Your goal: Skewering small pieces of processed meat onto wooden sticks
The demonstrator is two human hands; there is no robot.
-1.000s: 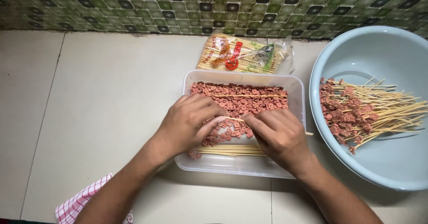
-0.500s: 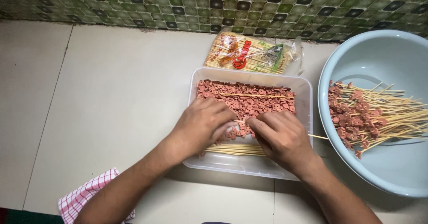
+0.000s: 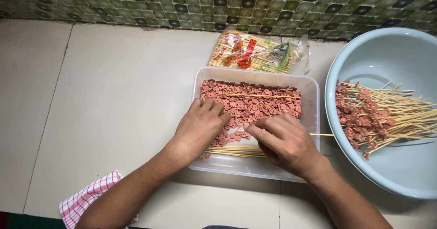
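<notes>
Head view: red-checked cloth [image 3: 88, 201] lies at the counter's [image 3: 114, 97] near edge. Left hand [image 3: 200, 126] rests curled, fingers together, on pink meat pieces [image 3: 255, 104] inside the clear plastic tub [image 3: 255, 167]. Right hand [image 3: 284, 140] pinches a bamboo skewer [image 3: 321, 134] jutting over the tub's right rim. Packaged skewers [image 3: 255, 53] lie against the tiled wall [image 3: 218, 3]. Loaded skewers [image 3: 378, 117] fill the blue basin [image 3: 387, 56] at the right edge.

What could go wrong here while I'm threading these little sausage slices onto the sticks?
The thin bamboo skewer pokes out past the right hand over the clear plastic tub's rim; its tip could prick the fingers. The left hand presses among small pink sausage slices, which might split. The tub may slide on the smooth white tiled counter.
</notes>
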